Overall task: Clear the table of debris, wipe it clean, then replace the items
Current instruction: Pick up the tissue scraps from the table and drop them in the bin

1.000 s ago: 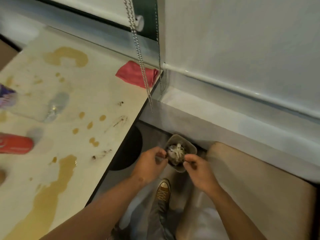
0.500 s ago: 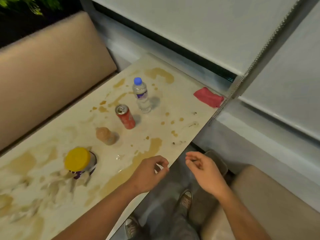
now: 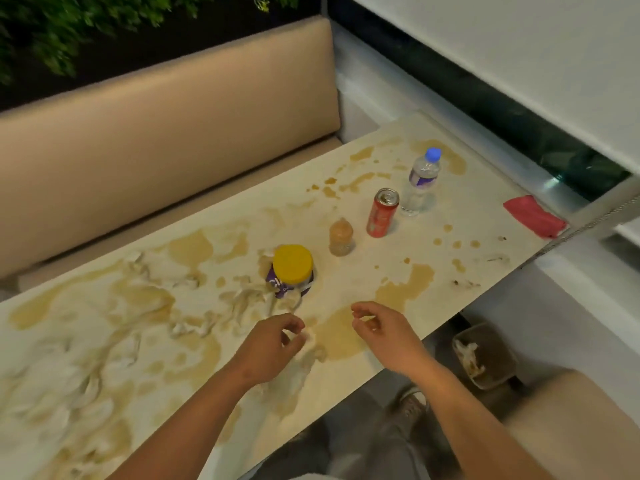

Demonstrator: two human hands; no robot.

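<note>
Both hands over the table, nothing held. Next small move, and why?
Probably lower the left hand and pinch the soggy tissue just beneath its fingertips. Wet tissue clumps cover that end of the table, the bin on the floor already holds some, and the right hand hovers free to gather more.

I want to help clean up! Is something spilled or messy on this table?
Yes. Brown liquid puddles and drips stain the table, and soggy crumpled tissues lie over its left half, some against the yellow-lidded jar. The red can and water bottle stand upright.
</note>
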